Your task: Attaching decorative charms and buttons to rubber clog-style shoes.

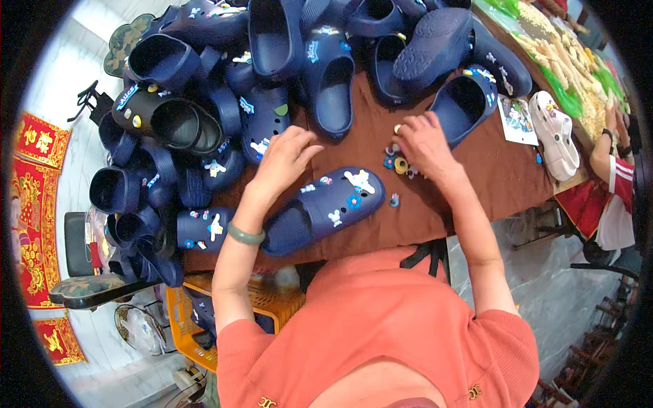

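A navy clog [326, 211] lies on its side in front of me, toe to the right, with white, blue and pink charms on its upper. My left hand [289, 158] hovers above its left part, thumb and forefinger apart, holding nothing I can see. On the cloth to the right, small loose shoe charms [401, 164] in blue, yellow and grey are partly covered by my right hand [427, 146]. Its fingers are bent together, with a small pale-yellow spot [397, 128] at them; whether that is a charm or a ring is unclear. A single charm [394, 200] lies nearer me.
Navy clogs [272, 41] crowd the back and left of the brown cloth [381, 136], with a black clog [170, 119] among them. To the right are a printed card [518, 121], a white clog [554, 136] and another person's arm [602, 149]. An orange crate [180, 319] stands below.
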